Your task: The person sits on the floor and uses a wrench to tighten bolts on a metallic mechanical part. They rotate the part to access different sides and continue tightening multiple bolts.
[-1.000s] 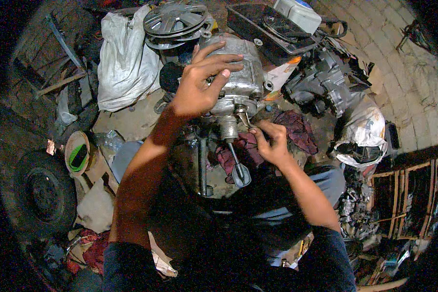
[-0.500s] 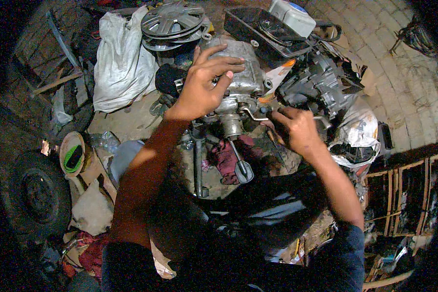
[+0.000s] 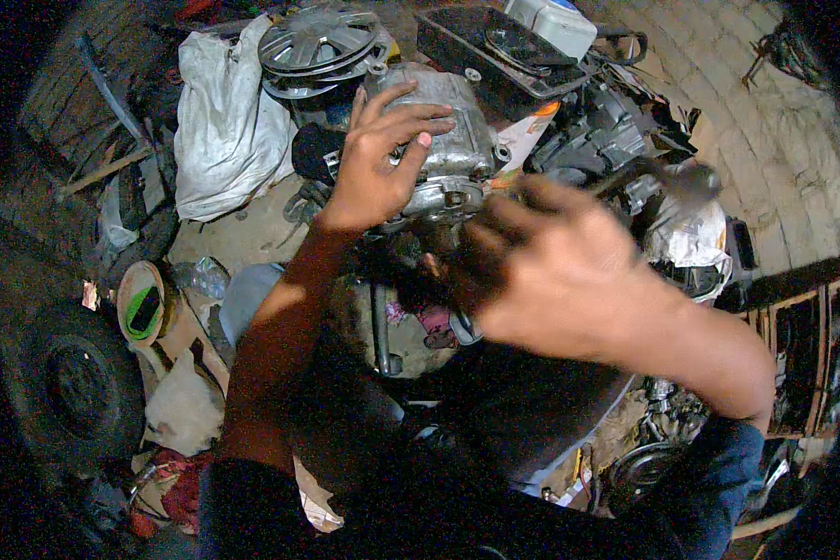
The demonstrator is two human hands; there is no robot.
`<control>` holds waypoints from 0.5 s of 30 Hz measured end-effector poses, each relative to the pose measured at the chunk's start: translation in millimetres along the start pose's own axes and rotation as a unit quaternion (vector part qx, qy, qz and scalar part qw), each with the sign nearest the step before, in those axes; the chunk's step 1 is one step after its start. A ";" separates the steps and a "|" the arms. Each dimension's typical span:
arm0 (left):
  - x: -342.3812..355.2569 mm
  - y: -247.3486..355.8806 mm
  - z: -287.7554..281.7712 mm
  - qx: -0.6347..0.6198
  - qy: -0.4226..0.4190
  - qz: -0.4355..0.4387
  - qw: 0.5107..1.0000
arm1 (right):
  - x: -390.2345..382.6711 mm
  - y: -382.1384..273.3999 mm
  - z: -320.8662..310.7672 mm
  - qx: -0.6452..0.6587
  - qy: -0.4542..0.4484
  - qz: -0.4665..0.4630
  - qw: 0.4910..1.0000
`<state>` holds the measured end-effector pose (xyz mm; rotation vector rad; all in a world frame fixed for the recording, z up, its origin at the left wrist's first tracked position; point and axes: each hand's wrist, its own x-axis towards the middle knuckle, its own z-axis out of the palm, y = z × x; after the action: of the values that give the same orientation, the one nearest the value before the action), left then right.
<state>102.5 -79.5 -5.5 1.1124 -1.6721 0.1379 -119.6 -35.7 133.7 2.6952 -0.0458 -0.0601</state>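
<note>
A silver metal gearbox-like casing [image 3: 439, 112] stands on the ground in front of me. My left hand [image 3: 383, 163] lies against its left side, fingers spread and gripping nothing. Close to me, over the near end of the casing, my right hand [image 3: 560, 257] is smeared by motion, its fingers curled. A blurred metal bar tool [image 3: 649, 182] sticks out past this hand toward the right; its exact kind is unclear. Below the casing, a dark metal tube [image 3: 381, 327] stands out, and a dark red cloth [image 3: 434, 322] is partly hidden by my right hand.
Behind the casing are stacked wheel covers [image 3: 317, 47] and a black tray [image 3: 457, 42]. A white sack [image 3: 229, 131] lies at the left, with a tyre [image 3: 75, 383] nearer. Another metal housing [image 3: 593, 131] stands at the right. A wooden rack [image 3: 817, 345] is at the right edge.
My right hand has come up and nearer, swinging left across the casing's near end, with the bar tool now pointing up and right. My left hand stays on the casing.
</note>
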 end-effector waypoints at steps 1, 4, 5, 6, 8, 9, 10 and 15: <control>-0.1 0.7 -3.4 0.008 0.001 -0.002 1.000 | -4.7 5.0 -2.2 0.015 0.005 0.017 1.000; -6.8 1.0 -9.6 0.013 -0.009 -0.024 1.000 | -29.4 17.1 50.4 0.241 0.046 0.161 0.956; -4.6 4.6 -3.7 0.002 -0.006 -0.023 1.000 | -38.9 9.0 69.8 0.301 0.072 0.220 0.925; 1.2 9.5 0.6 -0.006 -0.004 -0.018 1.000 | -55.2 4.1 108.3 0.354 0.129 0.245 0.893; 4.4 10.9 5.8 -0.014 -0.004 -0.016 1.000 | -61.6 -25.4 146.2 0.379 0.252 0.354 0.817; 3.7 9.3 6.1 -0.016 -0.004 -0.017 1.000 | -53.4 -31.6 155.0 0.449 0.249 0.386 0.766; 2.3 8.2 5.7 -0.018 -0.005 -0.017 1.000 | -45.7 -37.7 162.5 0.516 0.243 0.416 0.709; 1.0 7.6 1.2 -0.013 -0.010 -0.023 1.000 | -21.9 -53.6 203.4 0.515 0.291 0.404 0.698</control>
<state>96.1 -76.6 -2.0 1.1356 -1.6606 0.0760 -150.3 -73.9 -72.0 3.2199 -1.4297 1.4847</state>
